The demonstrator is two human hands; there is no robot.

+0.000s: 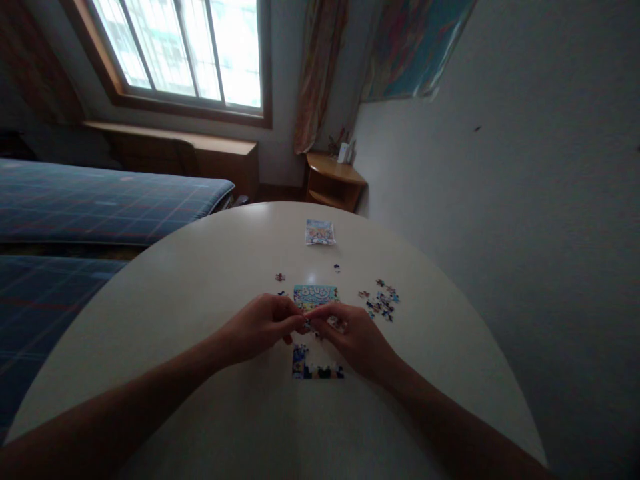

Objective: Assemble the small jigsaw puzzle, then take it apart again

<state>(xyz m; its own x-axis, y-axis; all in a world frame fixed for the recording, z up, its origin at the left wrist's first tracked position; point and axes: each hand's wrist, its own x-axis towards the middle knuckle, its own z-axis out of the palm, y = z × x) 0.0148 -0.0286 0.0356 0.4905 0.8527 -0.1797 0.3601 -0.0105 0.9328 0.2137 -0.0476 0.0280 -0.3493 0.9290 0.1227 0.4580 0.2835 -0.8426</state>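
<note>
Over a partly assembled jigsaw puzzle (pixel 299 367) my two hands meet, fingertips almost touching. My left hand (pixel 265 327) is closed in a pinch, apparently on a small puzzle piece (pixel 307 325). My right hand (pixel 350 333) pinches at the same spot, its thumb and forefinger together. The puzzle has a colourful top with the lettering "BLUEY" and joined edges at the lower left and bottom; its middle shows bare tabletop and is partly hidden by my hands. To the right lies a heap of loose puzzle pieces (pixel 384 303).
A round white table (pixel 240 253) carries everything. A printed packet (pixel 320 232) lies toward its far edge. Single pieces lie apart, one at the left (pixel 280 277) and one near the middle (pixel 337 268). A plaid bed (pixel 100 207) stands left; a wall (pixel 500 200) rises right.
</note>
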